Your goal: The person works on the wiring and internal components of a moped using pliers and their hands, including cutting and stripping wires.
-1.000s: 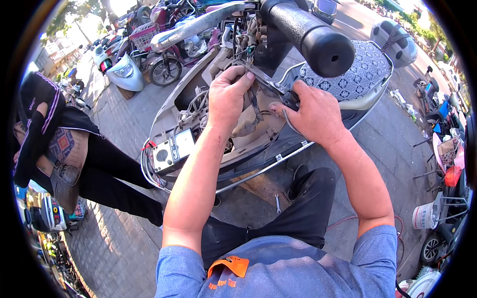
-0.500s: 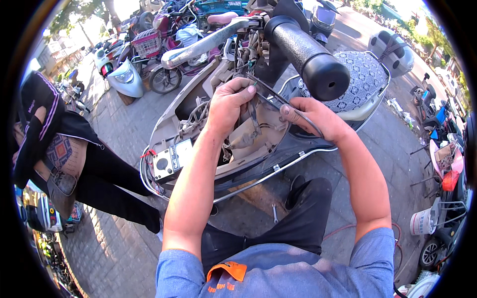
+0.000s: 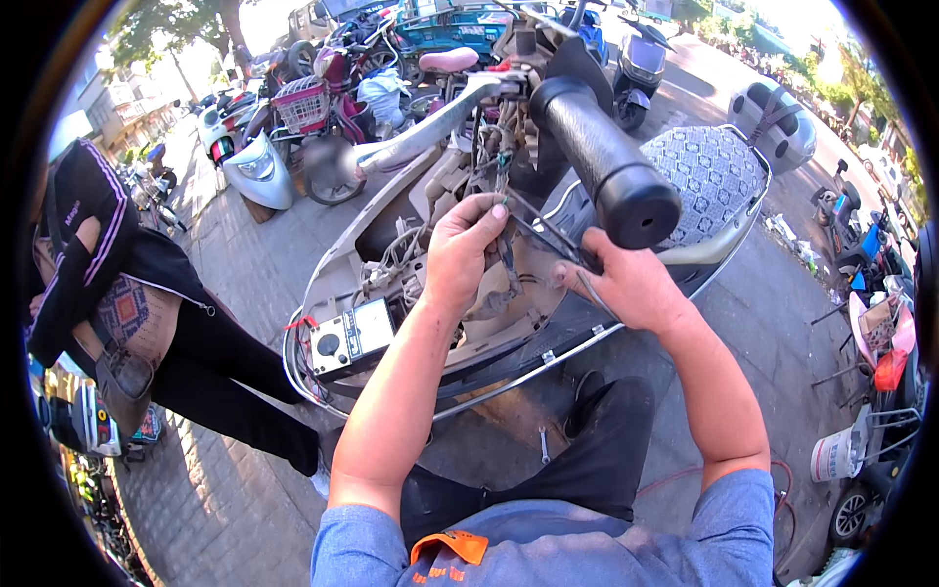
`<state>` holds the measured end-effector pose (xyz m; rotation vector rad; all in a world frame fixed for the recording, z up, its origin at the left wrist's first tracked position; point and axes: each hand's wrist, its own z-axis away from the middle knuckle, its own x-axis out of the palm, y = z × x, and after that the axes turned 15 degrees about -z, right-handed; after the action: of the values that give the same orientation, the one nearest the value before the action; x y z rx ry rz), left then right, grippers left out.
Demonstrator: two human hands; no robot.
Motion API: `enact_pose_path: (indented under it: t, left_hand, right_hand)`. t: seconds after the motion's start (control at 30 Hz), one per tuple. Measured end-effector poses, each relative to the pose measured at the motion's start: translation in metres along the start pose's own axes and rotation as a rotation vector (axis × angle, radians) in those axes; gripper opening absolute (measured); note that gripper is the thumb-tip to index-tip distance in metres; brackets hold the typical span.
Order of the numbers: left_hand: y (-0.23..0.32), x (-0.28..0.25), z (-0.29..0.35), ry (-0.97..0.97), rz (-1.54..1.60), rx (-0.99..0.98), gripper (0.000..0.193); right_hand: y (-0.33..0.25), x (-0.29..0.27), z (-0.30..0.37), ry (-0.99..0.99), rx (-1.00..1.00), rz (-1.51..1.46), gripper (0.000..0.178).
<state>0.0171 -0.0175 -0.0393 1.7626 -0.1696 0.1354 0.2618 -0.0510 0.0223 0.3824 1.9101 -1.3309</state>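
From the head camera, the left hand (image 3: pixel 465 256) pinches a thin wire (image 3: pixel 501 186) between fingertips, just above the opened front of a scooter (image 3: pixel 548 342) whose inner wiring lies bare, while the right hand (image 3: pixel 626 284) is clenched around the handles of dark pliers (image 3: pixel 548 235), whose tip reaches toward the same wire. A black handlebar grip (image 3: pixel 602 157) juts over the right hand, a multimeter (image 3: pixel 352 338) rests on the scooter's left edge, and another person (image 3: pixel 147 323) stands at the left.
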Motion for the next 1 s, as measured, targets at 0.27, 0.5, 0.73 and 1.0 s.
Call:
enact_pose_path:
  t: [0.27,0.5,0.73,1.0]
  left_hand:
    - [-0.001,0.017,0.010,0.146,-0.051,0.102,0.017]
    - [0.005,0.026,0.015,0.244,-0.179,0.084,0.020]
    - [0.008,0.020,0.019,0.195,-0.185,0.069,0.019]
    - [0.018,0.006,0.015,0.031,-0.131,0.029,0.015]
  right_hand:
    - [-0.002,0.010,0.013,0.272,-0.171,0.313,0.063]
    - [-0.015,0.013,0.007,0.345,-0.249,0.466,0.060]
    - [-0.020,0.020,0.003,0.360,-0.225,0.506,0.056]
    - [-0.028,0.011,0.000,0.260,-0.143,0.396,0.055]
